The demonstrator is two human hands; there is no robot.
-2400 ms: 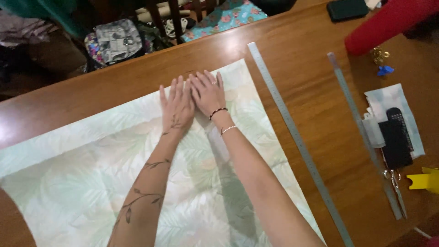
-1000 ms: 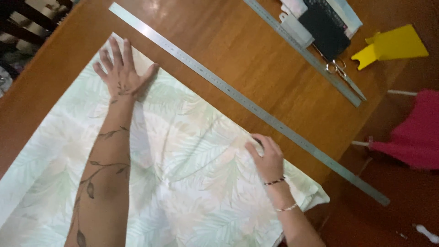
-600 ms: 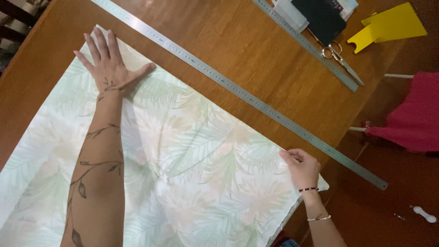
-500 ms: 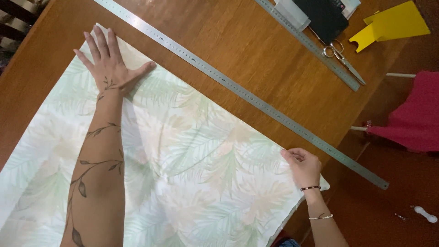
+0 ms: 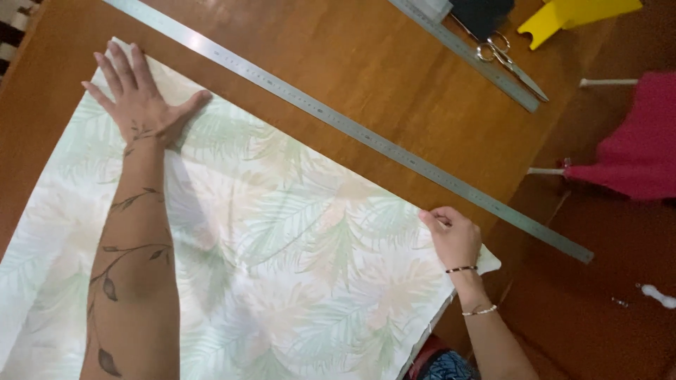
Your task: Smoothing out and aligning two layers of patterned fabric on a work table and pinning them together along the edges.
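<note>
A pale fabric sheet printed with green and peach palm leaves lies spread over a brown wooden table. My left hand presses flat, fingers spread, on the fabric's far corner. My right hand rests on the fabric's edge near the table's right side, fingers curled at the cloth's border; whether it pinches the cloth I cannot tell. A long steel ruler lies on the bare wood just beyond the fabric, running parallel to its edge.
A second metal ruler lies farther back with scissors on it, beside a dark object and a yellow plastic piece. A red cloth hangs off the table to the right.
From both hands together at the fabric's middle, my right hand slid along the edge to the right corner. My left hand stayed flat at the far corner. Little has moved in the last half second.
</note>
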